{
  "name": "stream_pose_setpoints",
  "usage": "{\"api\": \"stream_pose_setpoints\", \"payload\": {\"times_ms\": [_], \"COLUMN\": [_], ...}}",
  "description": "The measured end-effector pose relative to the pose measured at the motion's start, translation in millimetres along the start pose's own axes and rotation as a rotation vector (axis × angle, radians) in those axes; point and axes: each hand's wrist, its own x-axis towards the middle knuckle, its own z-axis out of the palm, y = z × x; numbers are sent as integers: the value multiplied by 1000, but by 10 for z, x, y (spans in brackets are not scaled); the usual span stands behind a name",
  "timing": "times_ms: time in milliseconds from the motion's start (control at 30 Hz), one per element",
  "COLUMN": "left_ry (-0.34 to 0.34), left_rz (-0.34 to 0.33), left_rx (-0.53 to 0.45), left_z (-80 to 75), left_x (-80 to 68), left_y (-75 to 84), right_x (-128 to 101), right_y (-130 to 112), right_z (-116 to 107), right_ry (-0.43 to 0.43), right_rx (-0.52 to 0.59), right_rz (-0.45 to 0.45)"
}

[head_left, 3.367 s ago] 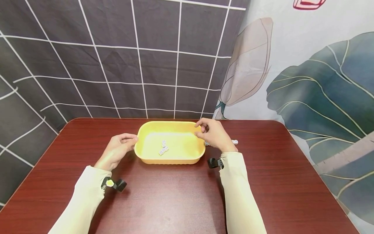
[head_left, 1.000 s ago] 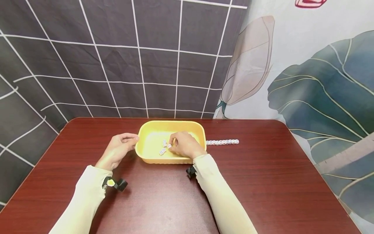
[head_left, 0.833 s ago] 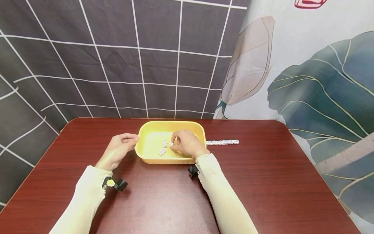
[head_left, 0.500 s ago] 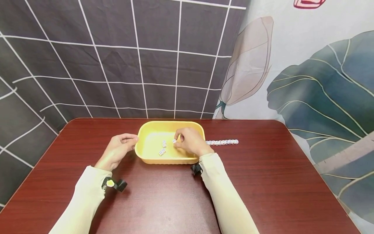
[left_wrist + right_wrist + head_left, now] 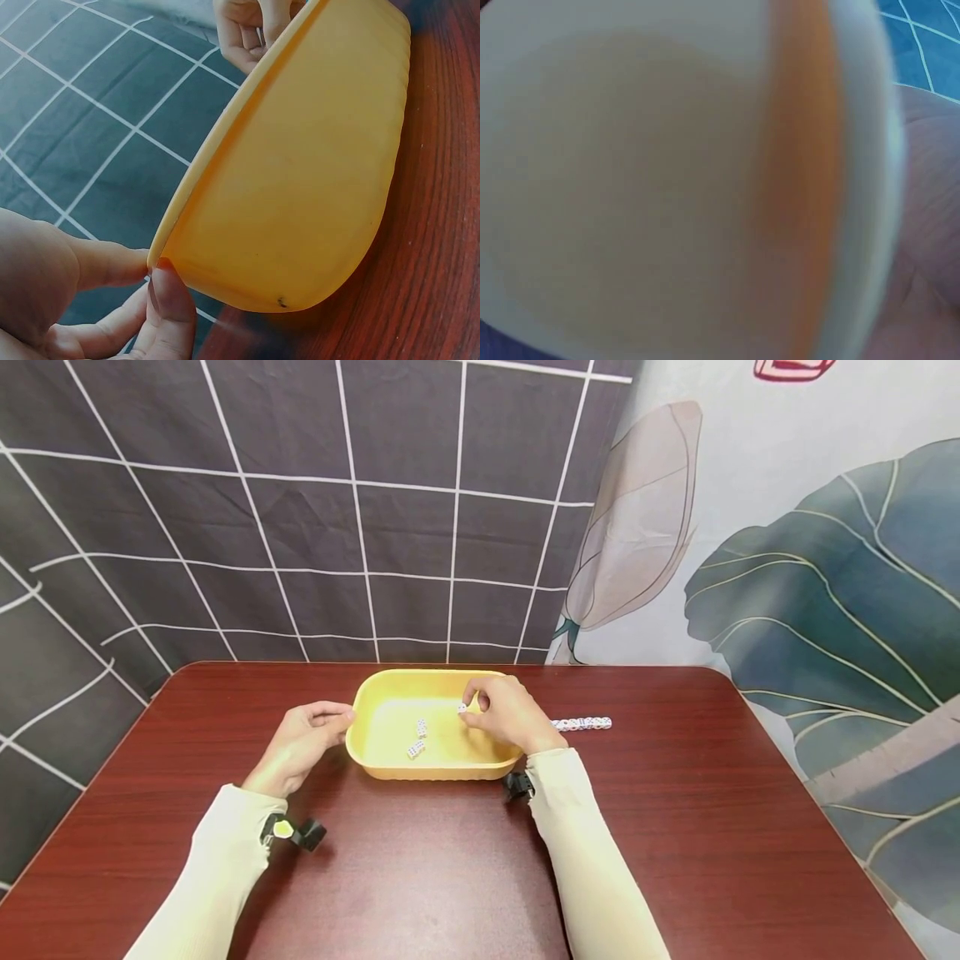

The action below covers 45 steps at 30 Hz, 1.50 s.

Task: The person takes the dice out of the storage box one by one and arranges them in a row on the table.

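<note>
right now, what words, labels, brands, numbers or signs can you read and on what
No readable text anywhere.
Dice in the yellow tray: pips too small to read.
Die in the right hand: likewise.
Row of dice: likewise.
Red mark on the pale backdrop: cut off, unreadable.

A glossy, reddish-brown wood-grain counter [image 5: 420, 868] with rounded far corners shows a pale sheen at its near middle. Toward the far edge, midway between left and right, stands an open, yellow, round-cornered oblong plastic tub [image 5: 435, 773], set lengthwise left to right. Right of it lies a straight row of small white dice [image 5: 585, 724], its left end hidden.
</note>
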Motion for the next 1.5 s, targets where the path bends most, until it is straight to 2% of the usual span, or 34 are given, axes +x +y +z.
{"api": "stream_pose_setpoints", "payload": {"times_ms": [233,900,1500], "left_ry": [3,3,20], "left_rz": [4,-4,-8], "left_rx": [-2,6,35], "left_z": [3,10,1], "left_x": [-3,0,-17], "left_y": [9,20,26], "right_x": [-33,-197,-363], "right_y": [81,318,589], "right_z": [-115,-422,-636], "right_ry": [48,103,159], "right_rx": [12,54,60], "right_rz": [17,17,97]}}
